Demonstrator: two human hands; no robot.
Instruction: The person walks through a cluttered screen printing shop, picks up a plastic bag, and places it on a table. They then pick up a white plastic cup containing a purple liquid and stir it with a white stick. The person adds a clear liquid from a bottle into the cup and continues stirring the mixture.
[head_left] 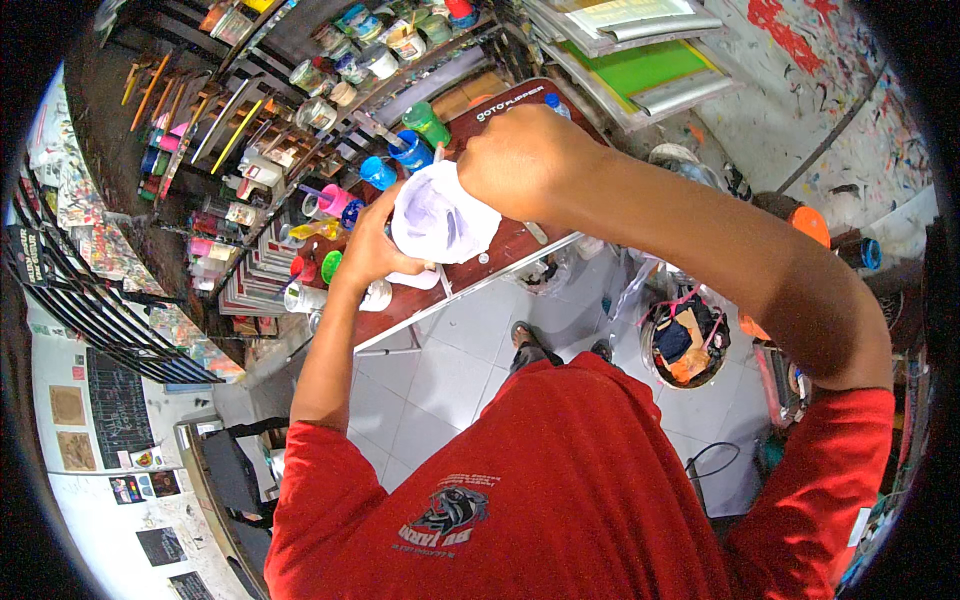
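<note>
A round white tub (447,212) is tipped toward me above the red-brown table, its inside coated with thick white to pale lilac paste. My left hand (372,243) grips its left side, thumb and fingers around the wall. At the tub's upper right rim is my right hand (530,165), closed in a fist with the back of the hand up. Whatever it holds is hidden by the fist and the tub. Just beyond the tub, a blue cup (411,152) and a green jar (427,122) stand on the table.
Shelves of paint jars (380,60) rise at the far left. Framed screens (640,70) jut out at the upper right. More pots, including a pink cup (332,198), crowd the table's left end. A full waste bin (686,342) stands on the tiled floor (430,375).
</note>
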